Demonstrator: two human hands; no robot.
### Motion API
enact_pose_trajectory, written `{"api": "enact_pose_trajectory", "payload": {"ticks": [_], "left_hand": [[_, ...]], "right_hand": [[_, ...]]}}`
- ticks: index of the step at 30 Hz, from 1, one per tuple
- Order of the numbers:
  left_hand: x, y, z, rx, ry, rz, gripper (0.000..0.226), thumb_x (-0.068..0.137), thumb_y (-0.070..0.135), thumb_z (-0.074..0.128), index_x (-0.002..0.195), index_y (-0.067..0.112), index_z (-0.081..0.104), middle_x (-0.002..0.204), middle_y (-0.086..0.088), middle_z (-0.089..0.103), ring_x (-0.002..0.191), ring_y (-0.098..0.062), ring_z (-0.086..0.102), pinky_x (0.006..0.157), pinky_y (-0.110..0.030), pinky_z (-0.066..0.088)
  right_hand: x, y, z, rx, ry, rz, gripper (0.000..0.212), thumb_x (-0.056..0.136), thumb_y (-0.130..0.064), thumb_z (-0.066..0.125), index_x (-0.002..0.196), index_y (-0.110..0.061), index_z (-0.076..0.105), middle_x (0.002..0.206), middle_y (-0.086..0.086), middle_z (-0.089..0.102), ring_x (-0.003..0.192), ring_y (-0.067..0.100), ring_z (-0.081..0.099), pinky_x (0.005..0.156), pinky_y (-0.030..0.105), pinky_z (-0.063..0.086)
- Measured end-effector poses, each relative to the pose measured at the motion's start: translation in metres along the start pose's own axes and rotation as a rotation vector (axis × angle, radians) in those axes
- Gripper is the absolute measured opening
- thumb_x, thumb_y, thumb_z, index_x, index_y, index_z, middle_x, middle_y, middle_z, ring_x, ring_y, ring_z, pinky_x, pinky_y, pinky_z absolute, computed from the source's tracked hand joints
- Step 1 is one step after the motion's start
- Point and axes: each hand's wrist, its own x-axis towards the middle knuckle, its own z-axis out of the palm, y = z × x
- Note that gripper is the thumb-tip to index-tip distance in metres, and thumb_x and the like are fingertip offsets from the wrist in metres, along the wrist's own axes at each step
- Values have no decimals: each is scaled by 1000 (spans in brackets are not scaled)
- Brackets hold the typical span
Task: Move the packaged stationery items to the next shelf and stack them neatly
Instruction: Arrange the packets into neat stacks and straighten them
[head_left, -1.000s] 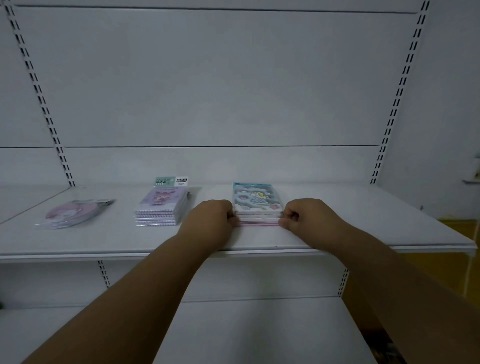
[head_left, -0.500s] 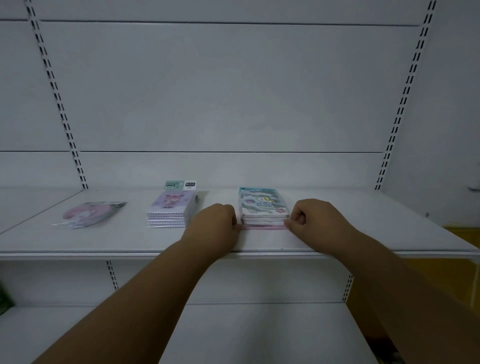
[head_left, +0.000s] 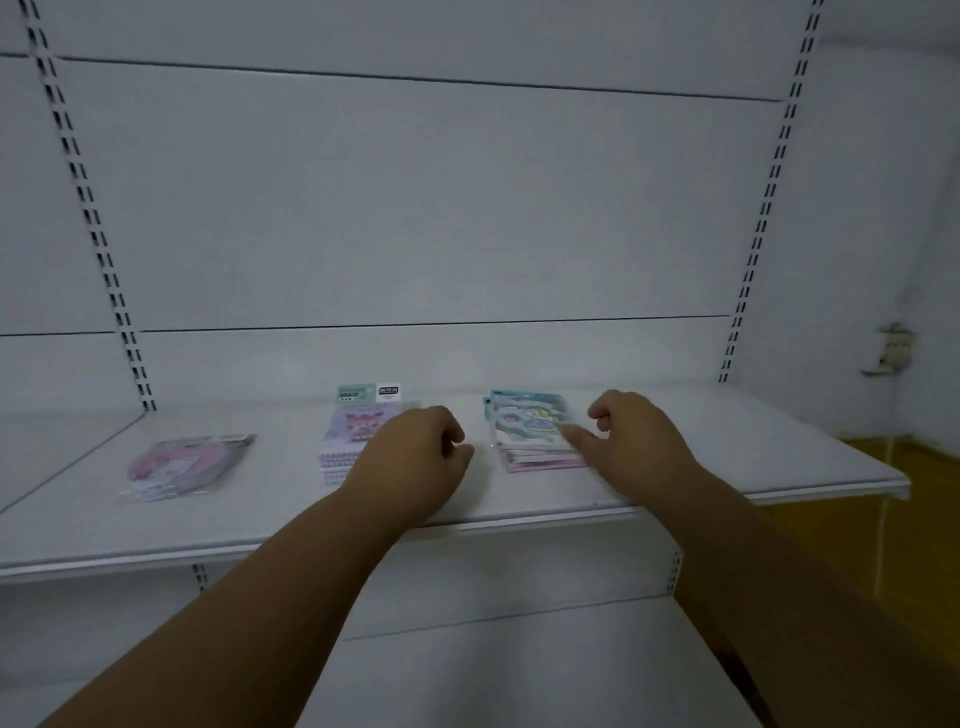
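You stand before a white metal shelf (head_left: 727, 457) with a white back panel and slotted uprights; a yellow floor shows at the far right. From the left, you see a flat pink item in a clear plastic bag (head_left: 182, 465), then a stack of purple packaged notebooks (head_left: 345, 441). Your left hand (head_left: 415, 462) is loosely curled and holds nothing, partly covering that stack. Next lies the stack of blue-and-pink packaged stationery (head_left: 530, 436). Your right hand (head_left: 631, 441) has spread fingers touching its right edge.
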Motion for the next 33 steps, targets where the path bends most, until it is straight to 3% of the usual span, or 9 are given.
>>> {"api": "enact_pose_trajectory", "payload": {"ticks": [4,9,13,16,22,26,30,33], "left_hand": [[21,20,25,23,-83,-58,35,90,42,58,113,15,61,107,-5,67,97,-21,60,80,-31,47],[27,27,46,45,-51,-98,16,90,35,58,91,20,61,96,-2,67,80,-16,53,69,-28,41],[26,21,51,-24,-33,-153,18,86,42,64,78,27,57,76,10,59,76,-13,55,64,-28,39],[26,20,55,15,-36,-175,22,86,45,63,74,28,57,68,12,54,71,-12,54,62,-28,38],[25,26,58,114,2,-127,21,91,41,56,77,25,56,73,6,57,72,-15,53,58,-28,35],[21,28,59,127,-16,-146,23,88,48,57,84,25,60,79,5,62,76,-14,57,63,-29,43],[20,27,60,148,-57,-131,19,86,42,63,87,23,65,85,3,66,81,-17,59,69,-30,48],[19,27,59,134,-54,-128,16,86,37,64,82,22,64,81,2,66,78,-17,58,68,-30,48]], "right_hand": [[-2,24,-1,63,-88,105,37,78,-54,67,91,-19,63,80,-4,62,78,14,56,65,25,37],[1,33,-2,36,-132,-16,26,86,-40,62,72,-19,66,68,-6,57,67,11,52,55,23,32],[8,37,-1,-2,-173,-104,24,88,-34,61,67,-21,59,64,-10,50,67,11,47,56,24,29],[13,40,-2,-1,-196,-156,25,88,-36,60,69,-20,59,66,-9,52,66,10,47,56,23,31],[17,47,-3,-53,-204,-283,25,90,-34,56,69,-21,58,63,-9,51,63,9,48,54,15,28],[18,48,-3,2,-156,-288,18,88,-36,59,79,-21,60,72,-7,58,70,13,53,57,22,34],[17,49,-1,17,-170,-330,17,89,-31,58,78,-20,62,73,-7,58,70,12,51,56,14,31],[15,52,0,45,-186,-304,17,87,-34,61,76,-21,62,71,-8,59,69,11,53,57,17,35]]}}
